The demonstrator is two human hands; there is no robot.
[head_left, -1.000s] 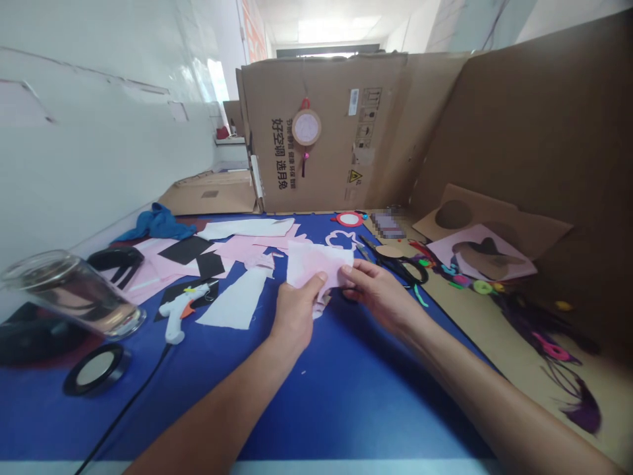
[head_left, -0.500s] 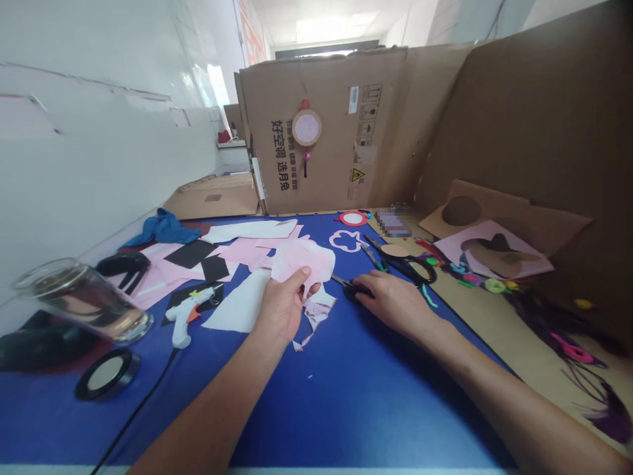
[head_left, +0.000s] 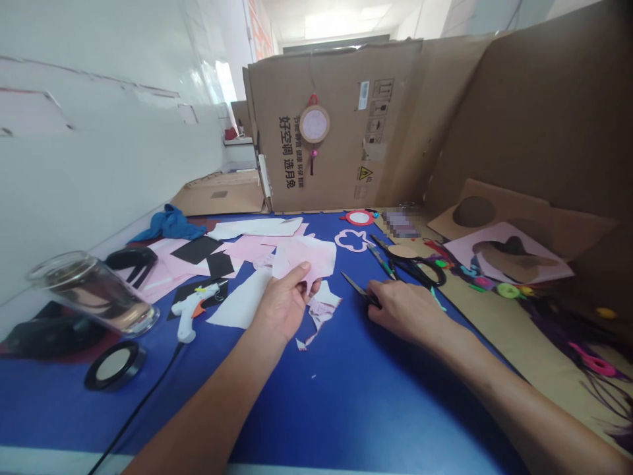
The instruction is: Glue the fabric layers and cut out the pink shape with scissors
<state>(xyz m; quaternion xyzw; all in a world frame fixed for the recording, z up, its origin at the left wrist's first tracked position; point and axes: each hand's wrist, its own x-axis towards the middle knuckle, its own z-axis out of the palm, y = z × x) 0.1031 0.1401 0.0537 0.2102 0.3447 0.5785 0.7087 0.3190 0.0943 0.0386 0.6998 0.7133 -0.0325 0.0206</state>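
Between thumb and fingers, my left hand (head_left: 287, 300) pinches a pale pink piece of paper (head_left: 316, 254) above the blue table. My right hand (head_left: 403, 303) is closed on a pair of scissors (head_left: 356, 287); the blades point up and left, and the handles are mostly hidden under the fingers. Crumpled paper scraps (head_left: 324, 307) lie just right of my left hand. A white sheet (head_left: 237, 303) rests to its left. Beyond my right hand are a pink flower-shaped paper outline (head_left: 352, 241) and a second pair of black-handled scissors (head_left: 420, 267).
At left stand a glass of liquid (head_left: 99, 297), a white glue gun (head_left: 186, 313) with its cord, and a round black-rimmed object (head_left: 115, 365). Pink and black sheets (head_left: 198, 251) lie behind them. A cardboard wall (head_left: 341, 178) closes the back; cut cardboard (head_left: 529, 204) leans right.
My right hand has shifted slightly right with the scissors, moving their blades farther from the pink paper. My left hand keeps its hold. The camera view has turned a little left.
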